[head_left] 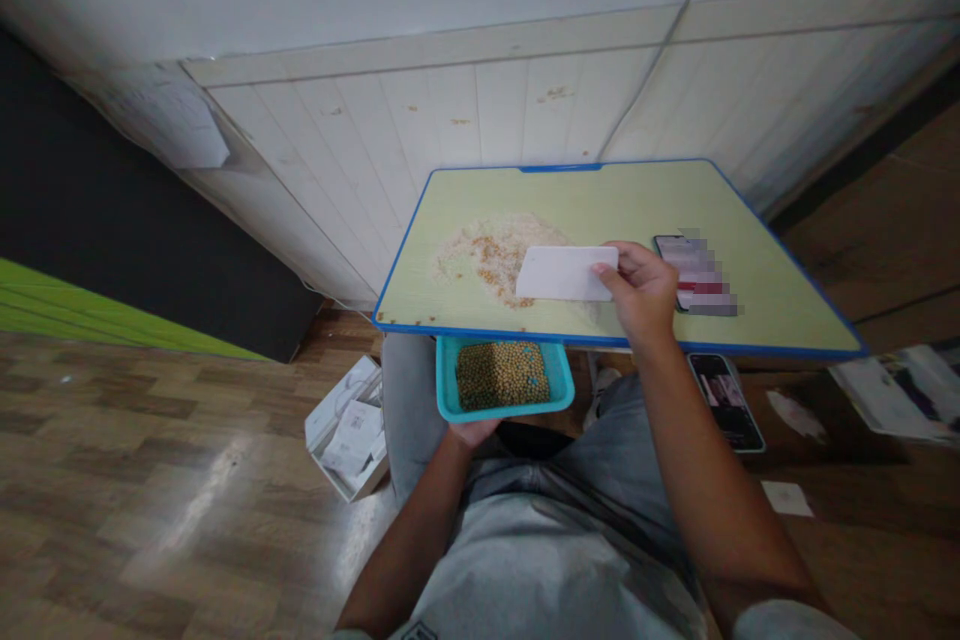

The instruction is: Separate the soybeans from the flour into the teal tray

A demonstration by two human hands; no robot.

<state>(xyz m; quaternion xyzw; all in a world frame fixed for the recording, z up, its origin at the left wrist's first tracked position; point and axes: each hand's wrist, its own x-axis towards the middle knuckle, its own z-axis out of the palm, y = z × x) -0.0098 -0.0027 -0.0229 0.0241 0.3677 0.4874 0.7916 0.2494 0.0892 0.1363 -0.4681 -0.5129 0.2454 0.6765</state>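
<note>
My right hand (643, 294) pinches a white rectangular card (564, 274) by its right end, thumb on top. The card's left edge meets a patch of small orange-brown bits (491, 270) and pale, fine grains (517, 223), spread over the yellow-green tabletop (637, 200). Just below the table's front edge, my left hand (474, 431) grips a teal plastic tray (504, 414) from underneath at its near side; most of its fingers are hidden. Round beans (517, 370), tan with darker greenish ones to the left, cover the tray's bottom.
On the tabletop's right lies a phone (684, 270), partly pixelated. Another phone (726, 402) rests lower, right of my leg. An opened white box (349, 430) stands on the wooden floor at left. A panelled wall (420, 110) backs the table.
</note>
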